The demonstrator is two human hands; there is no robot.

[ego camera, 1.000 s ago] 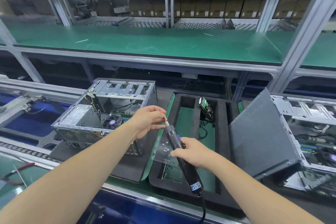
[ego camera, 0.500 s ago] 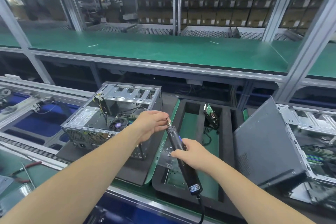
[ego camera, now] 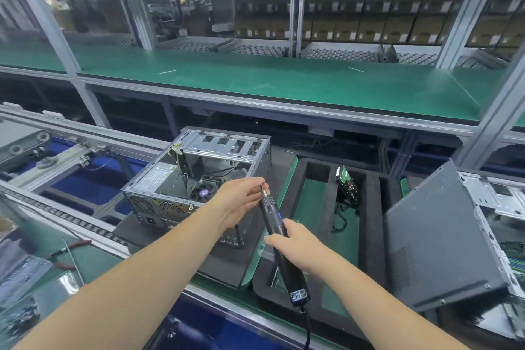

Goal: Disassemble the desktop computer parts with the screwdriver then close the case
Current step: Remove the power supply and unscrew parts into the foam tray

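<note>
**Both hands on the screwdriver, above the gap between case and tray**

The right hand (ego camera: 295, 247) grips the black electric screwdriver (ego camera: 279, 239) mid-barrel; the left hand (ego camera: 241, 202) pinches its bit tip. It hangs tilted, clear of the open computer case (ego camera: 181, 179) on the left. The foam tray (ego camera: 372, 207) lies right; a grey side panel (ego camera: 437, 236) leans beyond its far edge.
</note>
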